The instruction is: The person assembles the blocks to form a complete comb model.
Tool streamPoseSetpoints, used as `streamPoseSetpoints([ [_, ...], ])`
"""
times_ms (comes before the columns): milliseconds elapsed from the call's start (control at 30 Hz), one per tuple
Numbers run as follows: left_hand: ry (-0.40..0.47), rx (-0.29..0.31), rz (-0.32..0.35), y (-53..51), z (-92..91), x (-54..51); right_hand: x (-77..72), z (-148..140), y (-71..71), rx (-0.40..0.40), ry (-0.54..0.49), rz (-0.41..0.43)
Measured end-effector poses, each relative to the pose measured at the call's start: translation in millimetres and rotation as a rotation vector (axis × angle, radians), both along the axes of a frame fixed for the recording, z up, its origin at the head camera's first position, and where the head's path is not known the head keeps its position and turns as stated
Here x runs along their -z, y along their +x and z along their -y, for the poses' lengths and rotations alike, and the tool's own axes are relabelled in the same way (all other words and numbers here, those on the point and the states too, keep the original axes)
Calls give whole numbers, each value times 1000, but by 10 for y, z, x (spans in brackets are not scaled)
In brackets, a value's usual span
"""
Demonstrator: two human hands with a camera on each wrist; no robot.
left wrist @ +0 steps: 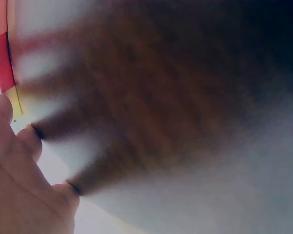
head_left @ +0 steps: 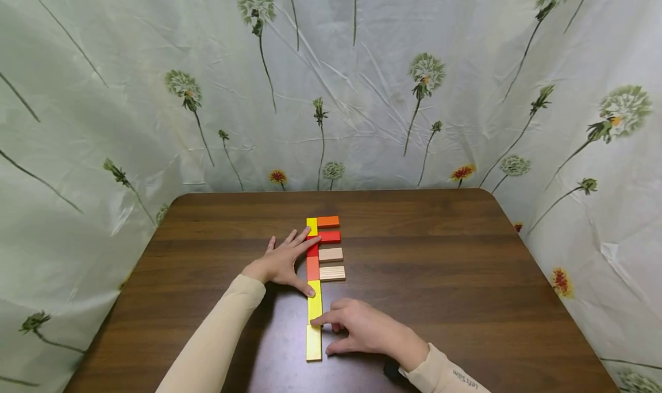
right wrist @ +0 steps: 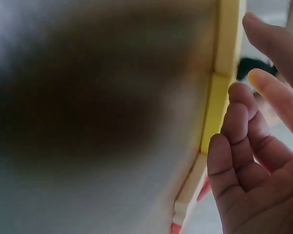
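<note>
Flat wooden blocks lie end to end in a column on the table: a yellow block (head_left: 312, 222) at the far end, then a red block (head_left: 312, 251), a salmon block (head_left: 312, 269) and several yellow ones. My left hand (head_left: 281, 265) spreads over the column from the left, its fingertips at the far yellow and red blocks, its thumb on a nearer yellow one. With its index finger, my right hand (head_left: 367, 327) touches the seam between a yellow block (head_left: 315, 309) and the nearest yellow block (head_left: 313, 345). Its thumb stays apart from the blocks; the other fingers are loosely bent.
Joined to the column's right side, an orange block (head_left: 328, 222), a red block (head_left: 330, 237), a plain wood block (head_left: 331, 255) and a grooved wood block (head_left: 333, 273) lie crosswise with gaps between them. Behind the brown table (head_left: 439, 255) hangs a flowered curtain (head_left: 372, 123).
</note>
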State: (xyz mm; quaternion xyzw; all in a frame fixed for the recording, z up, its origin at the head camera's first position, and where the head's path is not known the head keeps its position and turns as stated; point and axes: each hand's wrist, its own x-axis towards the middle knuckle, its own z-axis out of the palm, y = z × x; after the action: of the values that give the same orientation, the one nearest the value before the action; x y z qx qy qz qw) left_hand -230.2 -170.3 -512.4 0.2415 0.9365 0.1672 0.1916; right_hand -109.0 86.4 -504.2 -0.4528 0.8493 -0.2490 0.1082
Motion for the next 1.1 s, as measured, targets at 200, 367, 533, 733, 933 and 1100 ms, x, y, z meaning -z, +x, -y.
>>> streamPoseSetpoints([
  [200, 25, -1, 2, -11, 8, 25, 40, 35, 78, -49, 67, -77],
  [367, 27, 1, 1, 0, 6, 9, 48, 26, 86, -42, 58, -87],
  [533, 22, 1, -2, -7, 6, 16, 52, 26, 86, -21, 49, -74],
  [733, 16, 3, 1, -15, 19, 24, 65, 63, 103, 5, 41, -111],
  [933, 13, 6, 1, -18, 16, 26, 64, 83, 116, 10, 41, -122],
  [1100, 15, 9, -3, -10, 17, 12, 56, 77, 115, 9, 46, -88],
])
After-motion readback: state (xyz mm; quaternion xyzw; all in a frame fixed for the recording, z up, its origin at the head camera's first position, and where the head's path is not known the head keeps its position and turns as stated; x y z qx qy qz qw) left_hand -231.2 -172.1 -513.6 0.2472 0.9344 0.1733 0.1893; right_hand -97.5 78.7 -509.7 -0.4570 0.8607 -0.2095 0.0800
